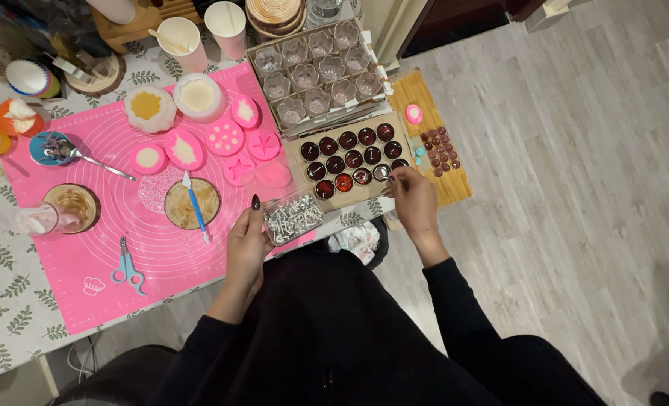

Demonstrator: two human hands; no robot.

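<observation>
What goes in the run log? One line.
left hand: steadies clear box | right hand: fingertips over dark cups | pink mat

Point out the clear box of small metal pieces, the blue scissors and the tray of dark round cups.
clear box of metal pieces [293, 218], head view, middle of its contents.
blue scissors [128, 268], head view, at the pivot above the handles.
tray of dark round cups [298, 162], head view, bare left rim.

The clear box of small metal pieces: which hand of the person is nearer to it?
Left. The left hand rests against the near-left side of the clear box. The right hand is apart from it, at the tray of dark round cups.
</observation>
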